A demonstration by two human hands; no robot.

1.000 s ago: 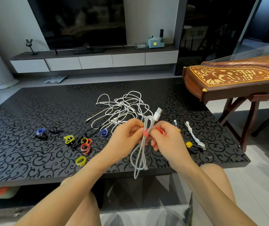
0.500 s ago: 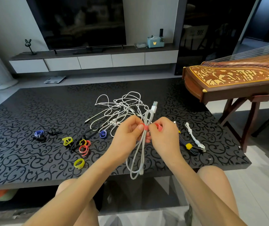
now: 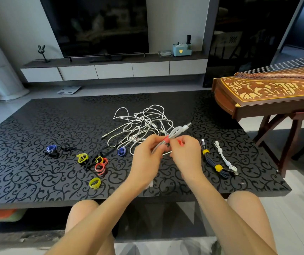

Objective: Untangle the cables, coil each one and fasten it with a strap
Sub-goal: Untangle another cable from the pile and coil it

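Coiled white cable now slants up to the right between both hands above the black patterned table, no longer hanging straight down. The left hand grips the bundle; the right hand pinches the red strap wrapped round it.

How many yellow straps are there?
5 yellow straps. Three lie loose on the table's left: the far one, one by the loose red strap, one nearest the edge. Two wrap the dark cable on the right. Others may hide under the tangle.
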